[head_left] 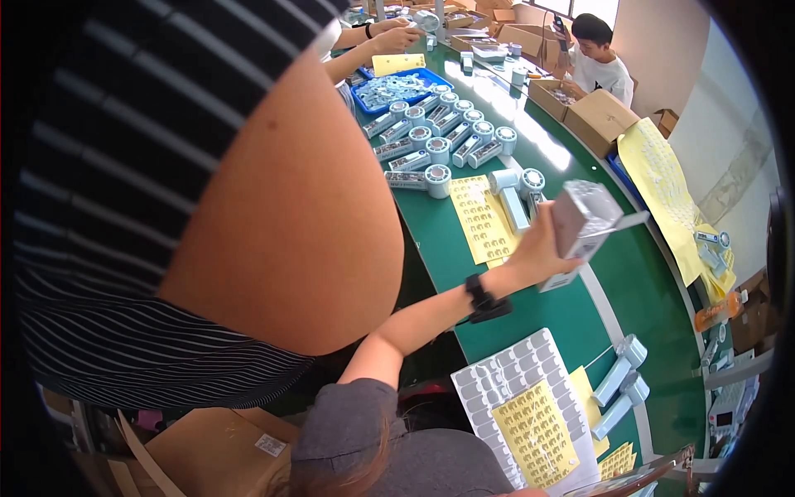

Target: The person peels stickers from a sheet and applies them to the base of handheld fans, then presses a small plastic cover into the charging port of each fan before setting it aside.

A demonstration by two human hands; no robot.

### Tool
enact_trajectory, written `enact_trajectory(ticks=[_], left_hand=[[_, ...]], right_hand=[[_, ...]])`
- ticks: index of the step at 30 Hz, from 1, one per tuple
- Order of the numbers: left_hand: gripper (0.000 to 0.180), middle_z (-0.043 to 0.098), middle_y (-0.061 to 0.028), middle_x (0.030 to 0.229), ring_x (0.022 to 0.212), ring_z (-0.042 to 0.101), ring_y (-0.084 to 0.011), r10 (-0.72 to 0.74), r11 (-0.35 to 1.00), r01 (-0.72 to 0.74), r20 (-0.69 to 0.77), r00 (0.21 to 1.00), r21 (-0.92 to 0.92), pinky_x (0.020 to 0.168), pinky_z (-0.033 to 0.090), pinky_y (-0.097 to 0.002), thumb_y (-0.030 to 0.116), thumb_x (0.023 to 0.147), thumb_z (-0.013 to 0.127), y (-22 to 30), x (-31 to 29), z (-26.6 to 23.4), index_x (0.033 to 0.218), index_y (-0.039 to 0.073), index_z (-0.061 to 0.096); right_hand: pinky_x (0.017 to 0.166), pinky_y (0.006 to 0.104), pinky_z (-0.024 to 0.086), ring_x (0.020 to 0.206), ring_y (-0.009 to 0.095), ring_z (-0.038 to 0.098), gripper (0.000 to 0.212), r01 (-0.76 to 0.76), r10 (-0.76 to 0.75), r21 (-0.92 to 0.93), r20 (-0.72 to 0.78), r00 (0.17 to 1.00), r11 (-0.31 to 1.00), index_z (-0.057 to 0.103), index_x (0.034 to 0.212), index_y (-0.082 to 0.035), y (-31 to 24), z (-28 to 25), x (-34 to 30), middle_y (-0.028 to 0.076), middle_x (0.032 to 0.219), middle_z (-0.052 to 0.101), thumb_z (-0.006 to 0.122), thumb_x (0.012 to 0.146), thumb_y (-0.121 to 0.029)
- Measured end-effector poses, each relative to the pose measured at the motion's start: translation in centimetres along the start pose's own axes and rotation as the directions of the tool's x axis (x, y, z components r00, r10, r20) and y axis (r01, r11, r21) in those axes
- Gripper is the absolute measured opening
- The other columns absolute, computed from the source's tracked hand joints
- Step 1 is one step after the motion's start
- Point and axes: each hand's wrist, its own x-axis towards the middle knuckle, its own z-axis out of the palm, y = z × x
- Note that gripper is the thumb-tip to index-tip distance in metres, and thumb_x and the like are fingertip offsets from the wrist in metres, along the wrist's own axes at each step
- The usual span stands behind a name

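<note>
My left hand (537,253), a black band on its wrist, is closed around a small pale carton (586,217) above the green table (571,311). One narrow flap sticks out from the carton; motion blurs its surface. Just beyond the hand lie light blue handheld fans (513,205) and a yellow sticker sheet (479,219). Closer in, a grey label sheet (505,377) has another yellow sticker sheet (538,435) on top. Two more light blue handheld fans (614,377) rest to its right. My right hand is out of view.
A co-worker's bare arm (290,224) and striped clothing fill the left side, very close. Several fans (437,149) stand in rows beside a blue tray (362,105) of pale blue parts. Another person (609,74) sits across by an open carton (600,120). An orange bottle (719,313) lies far right.
</note>
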Motion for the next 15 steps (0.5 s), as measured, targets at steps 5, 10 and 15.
enact_trajectory(ticks=[5,10,15], left_hand=[[0.104,0.044,-0.0266,0.124,0.112,0.055,-0.0409,-0.083,0.995,0.094,0.245,0.966,-0.033,0.100,0.044,-0.0444,0.026,0.066,0.089,-1.6,1.8,6.3,0.134,-0.002,0.016],[0.082,0.051,-0.0241,0.121,0.109,0.057,-0.0364,0.338,0.921,-0.342,0.056,0.940,0.188,0.101,0.042,-0.0405,0.019,0.071,0.085,-3.9,1.7,5.5,0.132,-0.003,0.034],[0.018,0.068,-0.0120,0.094,0.088,0.064,-0.0332,0.284,0.850,-0.059,-0.359,0.889,0.524,0.079,0.050,-0.0435,0.010,0.083,0.067,-7.6,8.2,-9.7,0.100,0.006,0.065]], right_hand=[[0.070,0.0361,0.055,0.084,0.030,0.066,0.024,-0.036,0.036,-0.026,-0.008,0.999,0.999,0.071,0.110,-0.001,7.2,-0.3,-3.4,0.019,0.100,0.070,0.063,0.097,-0.020],[0.070,0.0361,0.055,0.084,0.030,0.066,0.024,-0.087,0.087,-0.064,-0.005,0.996,0.994,0.071,0.110,-0.001,6.5,-0.4,-3.7,0.019,0.100,0.070,0.063,0.097,-0.021],[0.070,0.0361,0.055,0.084,0.030,0.066,0.024,-0.144,0.142,-0.091,-0.021,0.990,0.985,0.071,0.109,-0.002,4.6,-0.2,-4.0,0.019,0.099,0.070,0.063,0.097,-0.021]])
